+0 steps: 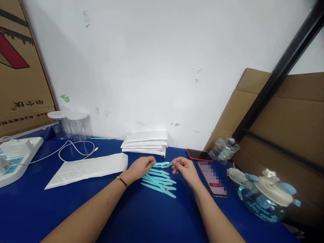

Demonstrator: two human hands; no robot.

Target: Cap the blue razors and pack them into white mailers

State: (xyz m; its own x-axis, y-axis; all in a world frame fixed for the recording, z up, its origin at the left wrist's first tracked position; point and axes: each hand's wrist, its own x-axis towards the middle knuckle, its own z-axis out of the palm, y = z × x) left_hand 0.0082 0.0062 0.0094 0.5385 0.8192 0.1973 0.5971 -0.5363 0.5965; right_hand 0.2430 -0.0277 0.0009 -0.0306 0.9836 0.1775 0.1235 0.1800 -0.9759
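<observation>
- Left hand (142,167): closed, pinching a teal tool (162,164) by its left end.
- Right hand (186,169): pinching its translucent tip (170,163); attachment unclear.
- Progress: one tool is being handled; remaining loose tools (158,180) are lying just nearside of both hands.
- Envelope stack (145,141) is sitting at the worktop's (141,219) wall edge, contents not showing.

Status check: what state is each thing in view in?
Left hand: pinching one end of a turquoise tool
Right hand: pinching a pale, translucent piece
Other turquoise tools: loose, some crossing
Envelope pile: stacked flat
Single envelope: lying flat
Clear canisters: lidded
Larger phone: lit up
Orange-edged phone: dark
Clear jug: lidded
White cable: looped, one end free
Small container: plastic-wrapped
</observation>
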